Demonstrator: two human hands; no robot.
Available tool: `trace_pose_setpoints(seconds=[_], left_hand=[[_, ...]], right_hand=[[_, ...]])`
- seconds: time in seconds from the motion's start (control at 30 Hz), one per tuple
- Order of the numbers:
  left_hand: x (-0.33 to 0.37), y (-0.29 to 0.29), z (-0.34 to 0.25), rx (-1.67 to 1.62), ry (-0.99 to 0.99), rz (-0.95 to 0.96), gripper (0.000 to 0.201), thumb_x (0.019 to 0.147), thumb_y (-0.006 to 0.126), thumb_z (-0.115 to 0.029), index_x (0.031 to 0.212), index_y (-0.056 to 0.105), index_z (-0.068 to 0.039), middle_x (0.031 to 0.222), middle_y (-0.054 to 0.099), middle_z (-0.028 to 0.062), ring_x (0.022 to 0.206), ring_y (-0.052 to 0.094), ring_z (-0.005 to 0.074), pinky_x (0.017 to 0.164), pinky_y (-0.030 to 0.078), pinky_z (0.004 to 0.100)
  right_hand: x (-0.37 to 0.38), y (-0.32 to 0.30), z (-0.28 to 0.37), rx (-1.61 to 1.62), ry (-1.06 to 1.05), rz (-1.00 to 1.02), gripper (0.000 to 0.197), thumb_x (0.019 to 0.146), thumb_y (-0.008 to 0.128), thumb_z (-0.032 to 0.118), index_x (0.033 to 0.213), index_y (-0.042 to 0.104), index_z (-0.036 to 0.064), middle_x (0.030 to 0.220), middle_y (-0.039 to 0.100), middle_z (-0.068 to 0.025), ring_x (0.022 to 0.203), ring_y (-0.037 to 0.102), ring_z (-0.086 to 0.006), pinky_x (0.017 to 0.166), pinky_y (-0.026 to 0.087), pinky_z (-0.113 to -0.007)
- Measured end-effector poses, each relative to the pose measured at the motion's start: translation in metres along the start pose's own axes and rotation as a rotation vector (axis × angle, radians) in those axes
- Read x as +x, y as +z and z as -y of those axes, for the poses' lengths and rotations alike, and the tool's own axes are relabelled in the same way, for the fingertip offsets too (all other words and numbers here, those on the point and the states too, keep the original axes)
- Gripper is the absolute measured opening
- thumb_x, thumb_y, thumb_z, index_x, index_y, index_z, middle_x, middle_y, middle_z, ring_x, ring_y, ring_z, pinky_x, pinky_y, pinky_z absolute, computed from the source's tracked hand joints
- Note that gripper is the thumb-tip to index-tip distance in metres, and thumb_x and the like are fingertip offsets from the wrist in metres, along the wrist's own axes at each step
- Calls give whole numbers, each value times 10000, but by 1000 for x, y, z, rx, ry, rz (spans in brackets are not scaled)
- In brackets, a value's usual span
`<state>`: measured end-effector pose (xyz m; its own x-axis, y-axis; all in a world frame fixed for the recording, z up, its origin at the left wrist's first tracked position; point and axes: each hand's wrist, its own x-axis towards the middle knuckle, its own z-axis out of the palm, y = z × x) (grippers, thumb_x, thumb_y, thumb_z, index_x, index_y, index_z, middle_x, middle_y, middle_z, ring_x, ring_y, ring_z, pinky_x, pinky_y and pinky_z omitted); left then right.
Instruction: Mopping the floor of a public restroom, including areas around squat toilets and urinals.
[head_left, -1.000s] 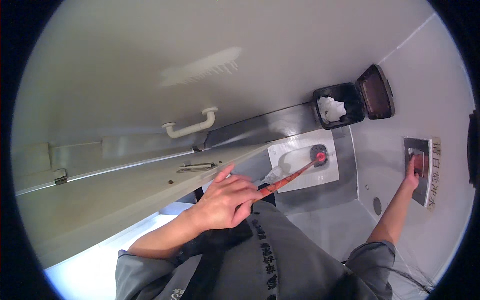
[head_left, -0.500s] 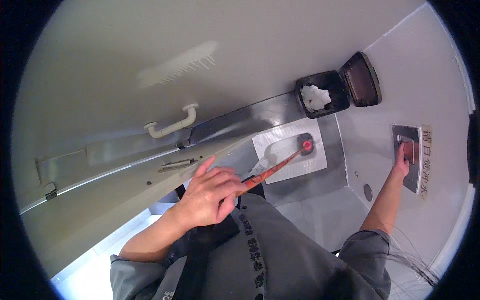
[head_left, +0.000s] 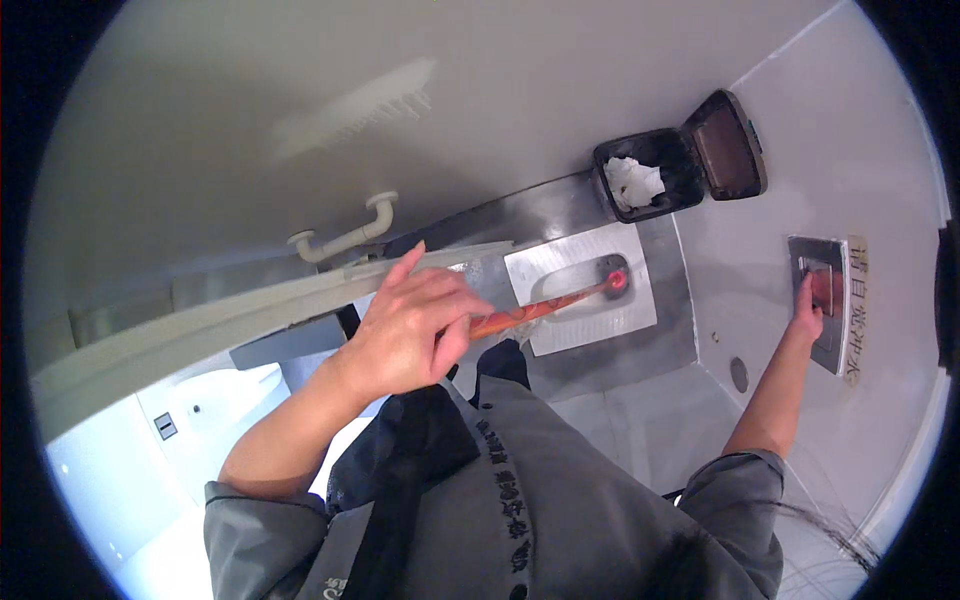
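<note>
Over squat toilet (head_left: 585, 285), left hand (head_left: 415, 330) around brush (head_left: 545, 305).

1. Red-orange brush handle (head_left: 540, 308), with a red head at its two o'clock end.
2. White squat pan (head_left: 560, 265).
3. Black bin (head_left: 690, 160), white paper inside.
4. Grey metal flush plate (head_left: 825, 300).
5. Grey shirt (head_left: 580, 510).
</note>
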<state>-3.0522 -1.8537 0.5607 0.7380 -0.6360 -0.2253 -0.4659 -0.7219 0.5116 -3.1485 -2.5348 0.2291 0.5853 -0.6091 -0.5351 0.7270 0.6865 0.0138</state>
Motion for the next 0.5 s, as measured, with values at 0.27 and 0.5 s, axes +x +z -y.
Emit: trace_pose_setpoints(seconds=[0.27, 0.5], left_hand=[[11, -5, 15, 79, -7, -116, 167, 700, 499, -79, 824, 608, -105, 796, 586, 54, 867, 549, 229, 956, 266, 497], [23, -9, 27, 86, 6, -39, 214, 721, 448, -69, 878, 593, -90, 864, 576, 97, 903, 534, 255, 970, 237, 498]], right_hand=[[-2, 11, -9, -89, -15, -17, 506, 921, 160, 294, 1247, 250, -83, 1324, 287, -164, 1232, 251, -305, 1011, 185, -485], [27, -8, 34, 25, 196, 39, 458, 905, 229, 270, 1227, 330, -40, 1281, 352, -165, 1211, 294, -301, 1004, 218, -480]])
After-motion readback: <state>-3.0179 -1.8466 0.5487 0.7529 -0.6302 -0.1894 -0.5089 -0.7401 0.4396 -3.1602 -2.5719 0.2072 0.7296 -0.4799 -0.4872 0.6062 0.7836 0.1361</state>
